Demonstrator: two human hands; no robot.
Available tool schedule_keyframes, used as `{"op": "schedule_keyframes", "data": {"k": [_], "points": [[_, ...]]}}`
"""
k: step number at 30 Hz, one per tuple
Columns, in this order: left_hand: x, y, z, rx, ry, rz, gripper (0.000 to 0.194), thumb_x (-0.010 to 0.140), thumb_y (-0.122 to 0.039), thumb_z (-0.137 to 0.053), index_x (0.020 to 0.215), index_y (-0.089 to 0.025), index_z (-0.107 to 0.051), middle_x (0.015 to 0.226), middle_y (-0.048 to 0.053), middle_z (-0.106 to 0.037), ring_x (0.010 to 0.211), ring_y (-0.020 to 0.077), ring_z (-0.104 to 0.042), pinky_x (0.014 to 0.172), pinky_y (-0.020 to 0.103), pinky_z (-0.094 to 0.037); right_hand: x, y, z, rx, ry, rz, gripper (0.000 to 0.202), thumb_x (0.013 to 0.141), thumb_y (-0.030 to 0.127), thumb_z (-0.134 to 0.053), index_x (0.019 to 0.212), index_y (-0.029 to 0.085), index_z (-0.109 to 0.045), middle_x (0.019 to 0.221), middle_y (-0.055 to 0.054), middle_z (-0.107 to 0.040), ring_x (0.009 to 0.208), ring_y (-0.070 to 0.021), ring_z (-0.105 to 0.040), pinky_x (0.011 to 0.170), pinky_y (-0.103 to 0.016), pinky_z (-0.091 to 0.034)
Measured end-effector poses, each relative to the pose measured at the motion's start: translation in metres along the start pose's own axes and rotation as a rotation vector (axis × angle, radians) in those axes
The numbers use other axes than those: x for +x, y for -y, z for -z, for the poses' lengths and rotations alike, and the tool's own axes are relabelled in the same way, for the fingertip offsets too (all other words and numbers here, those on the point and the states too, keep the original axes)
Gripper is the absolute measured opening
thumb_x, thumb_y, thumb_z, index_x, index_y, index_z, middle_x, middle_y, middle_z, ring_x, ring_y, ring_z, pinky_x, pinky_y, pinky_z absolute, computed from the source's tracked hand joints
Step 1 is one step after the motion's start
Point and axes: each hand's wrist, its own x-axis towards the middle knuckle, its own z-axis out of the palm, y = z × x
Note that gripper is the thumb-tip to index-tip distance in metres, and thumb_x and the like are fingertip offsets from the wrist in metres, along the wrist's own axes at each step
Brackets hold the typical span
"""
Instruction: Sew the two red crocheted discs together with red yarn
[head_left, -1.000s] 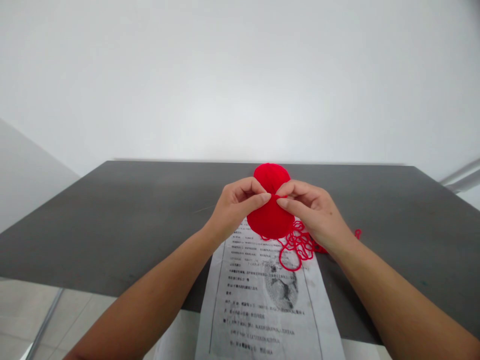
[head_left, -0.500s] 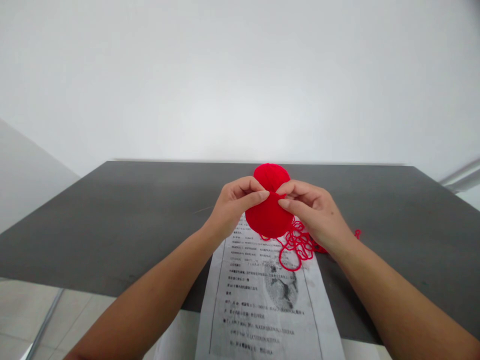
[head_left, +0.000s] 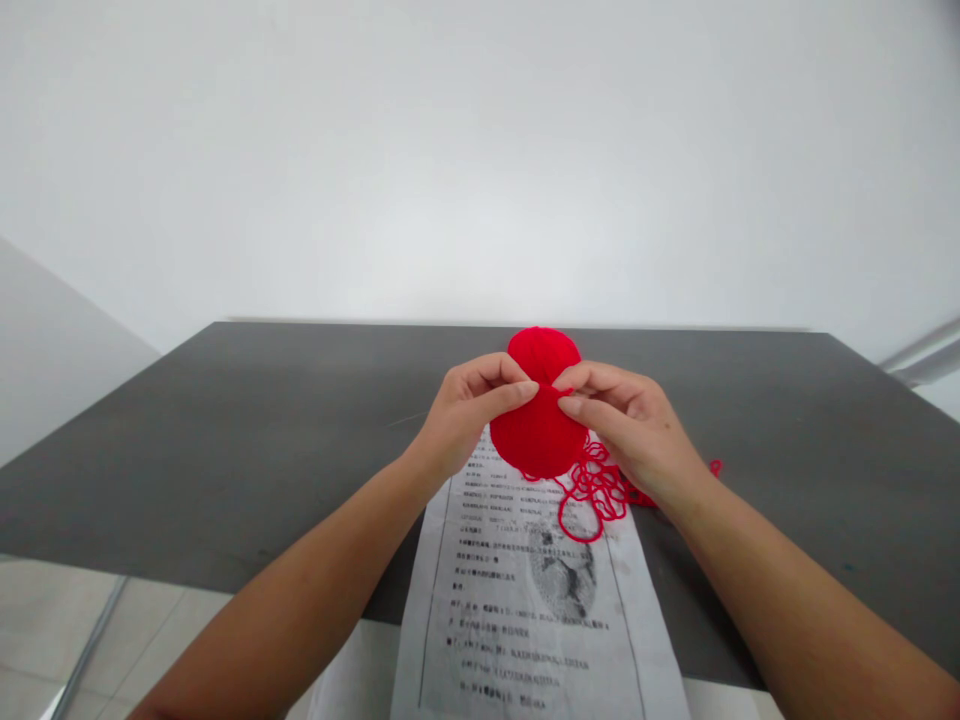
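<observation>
A round, flat-looking red crocheted piece (head_left: 538,440) is held up over the near side of the table, between both hands. My left hand (head_left: 466,408) pinches its upper edge between thumb and forefinger. At the upper right of that edge, my right hand (head_left: 639,418) closes thumb and finger on the same piece, a bit of red strand showing there. Behind it a red yarn ball (head_left: 544,350) rises above the fingers, its lower part hidden. Loose red yarn (head_left: 598,490) lies in loops under the right hand. No hook or needle can be clearly made out.
A printed sheet (head_left: 517,640) with text and a dark oval picture lies under the work and hangs over the near edge of the dark grey table (head_left: 285,450). A white wall (head_left: 480,160) stands behind the table. Pale floor tiles (head_left: 45,620) show at lower left.
Almost nothing moves. The lower rim of the red crocheted piece sits very slightly lower, and the right fingertips shift a tiny bit.
</observation>
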Motion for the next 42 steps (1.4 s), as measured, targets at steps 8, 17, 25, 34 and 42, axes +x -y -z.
{"op": "schedule_keyframes", "data": {"k": [8,17,25,34,42], "points": [[0.001,-0.001,0.000,-0.044,0.000,0.022,0.025,0.067,-0.031,-0.080,0.063,-0.015,-0.061,0.062,-0.002,-0.060,0.054,0.0080,-0.049,0.053,0.023,-0.034,0.000,-0.002,0.002,0.025,0.029,0.009,0.010,0.083,0.030,-0.067,0.084,0.021,-0.071,0.064,0.002,-0.056,0.058,-0.0129,-0.052,0.057,-0.026,-0.041],[0.001,0.000,0.001,0.003,0.000,0.010,0.026,0.068,-0.033,-0.079,0.064,-0.015,-0.061,0.063,-0.002,-0.060,0.054,0.0083,-0.049,0.054,0.023,-0.036,0.000,0.000,0.000,-0.005,0.002,-0.002,0.018,0.081,0.038,-0.072,0.083,0.020,-0.070,0.066,0.000,-0.061,0.055,-0.0122,-0.052,0.054,-0.025,-0.041],[0.000,0.001,0.002,0.005,0.015,-0.009,0.026,0.070,-0.032,-0.079,0.064,-0.015,-0.061,0.063,-0.002,-0.060,0.056,0.0084,-0.050,0.055,0.022,-0.036,0.001,0.001,0.000,-0.016,-0.004,-0.008,0.017,0.081,0.036,-0.072,0.082,0.020,-0.070,0.062,0.002,-0.058,0.054,-0.0113,-0.051,0.053,-0.025,-0.040],[0.000,0.001,0.003,0.057,0.039,-0.075,0.025,0.074,-0.032,-0.079,0.066,-0.014,-0.063,0.066,-0.001,-0.061,0.059,0.0086,-0.051,0.057,0.023,-0.038,0.001,0.009,-0.004,-0.075,-0.031,0.019,0.013,0.078,0.031,-0.071,0.078,0.019,-0.066,0.058,0.003,-0.054,0.053,-0.0110,-0.049,0.053,-0.025,-0.037],[0.002,0.004,0.004,0.088,0.064,-0.144,0.024,0.077,-0.031,-0.077,0.067,-0.014,-0.063,0.068,-0.001,-0.062,0.061,0.0088,-0.052,0.059,0.022,-0.040,0.001,0.012,-0.006,-0.093,-0.065,0.075,0.009,0.077,0.026,-0.068,0.077,0.018,-0.064,0.060,0.003,-0.055,0.055,-0.0113,-0.049,0.054,-0.025,-0.036]]}}
